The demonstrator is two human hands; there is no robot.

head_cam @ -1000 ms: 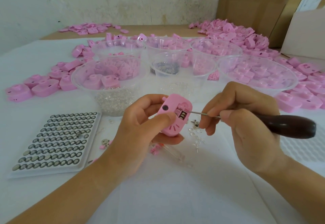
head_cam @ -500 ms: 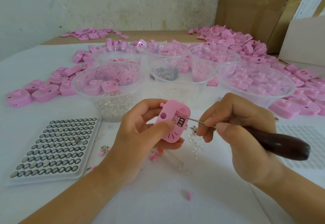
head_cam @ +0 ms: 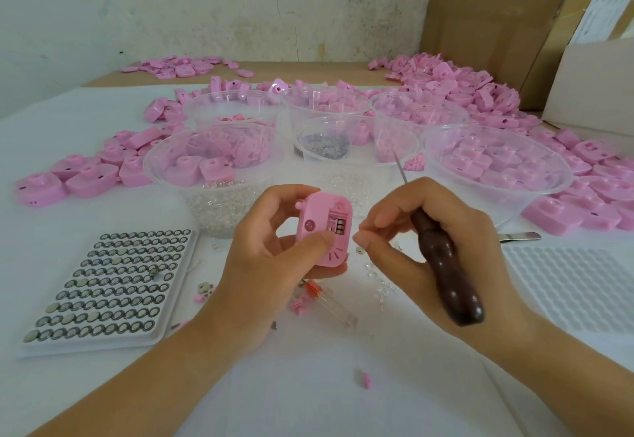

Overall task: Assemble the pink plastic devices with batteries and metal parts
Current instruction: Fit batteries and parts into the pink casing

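Two hands are busy here. My left hand [head_cam: 271,265] grips the pink device [head_cam: 324,231], with my thumb pressed on its front. It is held up above the counter [head_cam: 308,402], right in front of me.

My right hand [head_cam: 429,248] has its back fingers curled round the dark handle of the poking tool [head_cam: 446,275]. The thin metal tip points up and away. My thumb and first finger meet just beside the little open window. I cannot tell if they pinch a tiny part.

I think I should hold the device very steady and go slow, so nothing small drops.

It is a pink box with round corners. It has a round dot, a little bump at one top corner, thin lines near the bottom, and small batteries [head_cam: 339,225] showing in the window.
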